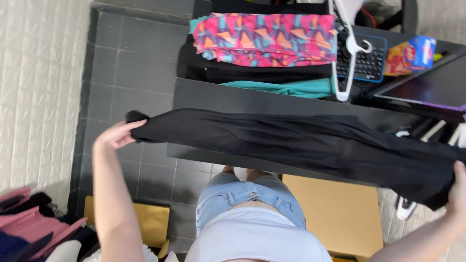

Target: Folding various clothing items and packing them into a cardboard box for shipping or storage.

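The left hand [115, 135] pinches one end of a long black garment [301, 145]; the right hand [457, 191] closes its grip on the other end. The garment hangs stretched between both grips, just above the dark bench [252, 102]. On the bench: a stack of folded clothes [264, 43] beside a white hanger [345, 48]. Cardboard boxes [335, 213] stand on the floor, their contents out of view.

Long black garment [301, 145], stretched flat and slanting above the dark table edge, ends pinched.
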